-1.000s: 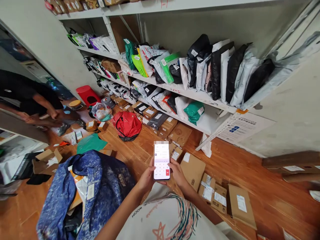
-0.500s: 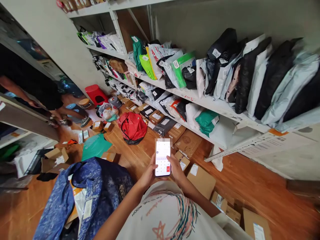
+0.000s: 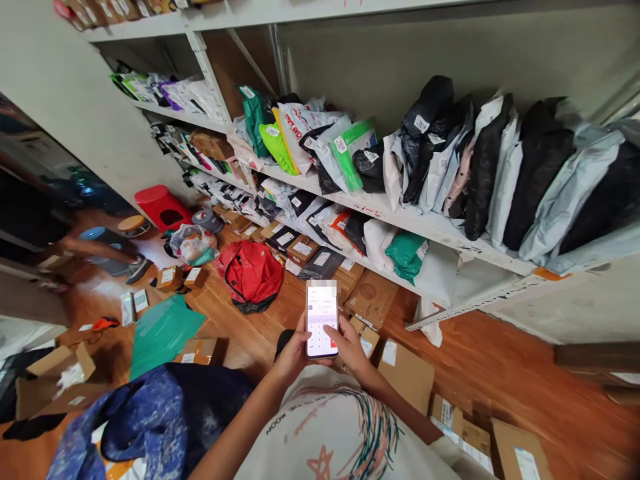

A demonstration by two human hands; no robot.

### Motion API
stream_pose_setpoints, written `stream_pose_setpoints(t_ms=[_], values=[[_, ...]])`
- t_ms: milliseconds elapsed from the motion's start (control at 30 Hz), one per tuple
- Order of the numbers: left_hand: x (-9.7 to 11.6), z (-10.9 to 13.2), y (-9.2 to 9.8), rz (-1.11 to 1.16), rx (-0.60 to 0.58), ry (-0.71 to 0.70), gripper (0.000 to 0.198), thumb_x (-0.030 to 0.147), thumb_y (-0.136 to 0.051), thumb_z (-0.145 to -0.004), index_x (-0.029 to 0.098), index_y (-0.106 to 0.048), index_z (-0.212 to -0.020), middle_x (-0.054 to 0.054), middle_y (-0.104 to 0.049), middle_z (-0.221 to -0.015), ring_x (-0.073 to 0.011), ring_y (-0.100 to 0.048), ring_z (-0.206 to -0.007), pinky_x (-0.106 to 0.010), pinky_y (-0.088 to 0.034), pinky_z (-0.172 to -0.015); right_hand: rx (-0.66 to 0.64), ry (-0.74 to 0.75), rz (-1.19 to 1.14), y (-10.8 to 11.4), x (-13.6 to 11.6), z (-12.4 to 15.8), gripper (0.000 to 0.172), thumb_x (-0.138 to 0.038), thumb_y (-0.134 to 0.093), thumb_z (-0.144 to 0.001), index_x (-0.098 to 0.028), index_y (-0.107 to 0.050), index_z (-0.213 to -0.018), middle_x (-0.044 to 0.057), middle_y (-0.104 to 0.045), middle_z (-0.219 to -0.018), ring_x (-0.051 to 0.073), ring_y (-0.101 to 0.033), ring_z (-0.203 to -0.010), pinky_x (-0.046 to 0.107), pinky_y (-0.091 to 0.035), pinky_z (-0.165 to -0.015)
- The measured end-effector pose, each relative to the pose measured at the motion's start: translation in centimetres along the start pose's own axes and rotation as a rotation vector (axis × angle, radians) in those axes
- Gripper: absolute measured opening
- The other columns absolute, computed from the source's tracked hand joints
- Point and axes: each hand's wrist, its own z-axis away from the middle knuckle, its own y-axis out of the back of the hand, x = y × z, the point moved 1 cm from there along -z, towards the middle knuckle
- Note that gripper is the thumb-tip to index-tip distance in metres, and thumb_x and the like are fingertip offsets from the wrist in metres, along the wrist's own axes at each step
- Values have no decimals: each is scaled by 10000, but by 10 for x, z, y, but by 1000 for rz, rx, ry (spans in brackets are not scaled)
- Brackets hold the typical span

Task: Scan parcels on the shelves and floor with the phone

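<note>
A lit smartphone point(image 3: 321, 319) with a keypad on its screen is held upright in front of me by both hands. My left hand point(image 3: 291, 353) wraps its left edge from below. My right hand point(image 3: 350, 347) grips the right edge, and its thumb lies across the lower part of the screen. Below the phone lie my white printed shirt and, to the left, a blue patterned bag point(image 3: 150, 420). Cardboard parcels point(image 3: 406, 375) sit on the wooden floor just right of my hands.
White shelving point(image 3: 400, 220) packed with mailer bags runs along the right wall. A red bag point(image 3: 251, 273), a green mailer point(image 3: 163, 331), small boxes and a red stool point(image 3: 163, 207) litter the floor. Another person crouches at far left point(image 3: 95, 243).
The view swung and dipped a little; the phone stays in both hands. My right thumb has come over the screen. The person at left has shifted further back.
</note>
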Motion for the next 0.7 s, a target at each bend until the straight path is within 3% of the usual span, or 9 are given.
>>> stream_pose_setpoints(t_ms=[167,333,533,700], values=[[70,-44,49,-19,-23,51,779,277,-517,-815,392,-161,-1499,-64,-454,-1429,-305,-593,-1053,-358,-584,-639,36,21,-2,-44,3,-74,244,-332,-618,-785,-208,-657,-991,49,-716,-933,250,-647,-833,360,-514,-720],[159,-98,118,12,-132,153,746,254,-474,-814,379,-186,-1492,-65,-465,-1421,-289,-599,-1058,-399,-576,-713,59,58,-36,-100,-2,-161,295,-245,-555,-738,-231,-692,-999,16,-721,-927,257,-639,-885,367,-501,-788],[260,-168,189,7,-279,264,972,95,-485,-650,411,-132,-1498,-37,-456,-1436,-286,-611,-1066,-438,-563,-795,228,28,-86,-167,7,-264,269,-294,-522,-771,-213,-692,-963,31,-719,-941,258,-635,-852,371,-501,-774],[319,-216,231,-16,-299,386,1044,58,-481,-598,401,-100,-1507,-48,-474,-1423,-301,-601,-1091,-457,-558,-813,319,-32,-123,-206,24,-331,255,-329,-536,-808,-227,-691,-983,24,-718,-917,238,-640,-811,359,-510,-757]])
